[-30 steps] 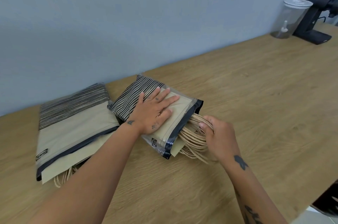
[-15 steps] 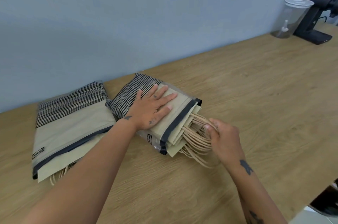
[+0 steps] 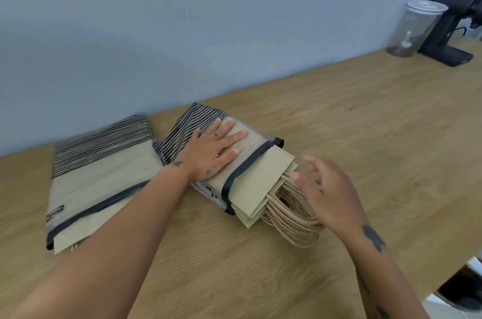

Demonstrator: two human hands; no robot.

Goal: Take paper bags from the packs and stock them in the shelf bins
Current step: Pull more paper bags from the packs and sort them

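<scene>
Extraction step: bags point(image 3: 263, 180) lie part-way out of pack point(image 3: 251, 145) toward 4 o'clock, left hand point(image 3: 211, 153) flat, pinning the pack, right hand point(image 3: 330, 196) open and empty over the handles point(image 3: 294, 217); next, likely: grasp handles, pull clear.

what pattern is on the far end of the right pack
Thin black-and-beige stripes on the clear plastic pack, head view.

Two packs point(image 3: 104, 180) point(image 3: 250, 162) lie side by side on the table point(image 3: 365, 136), jar point(image 3: 414, 29) far right.
</scene>
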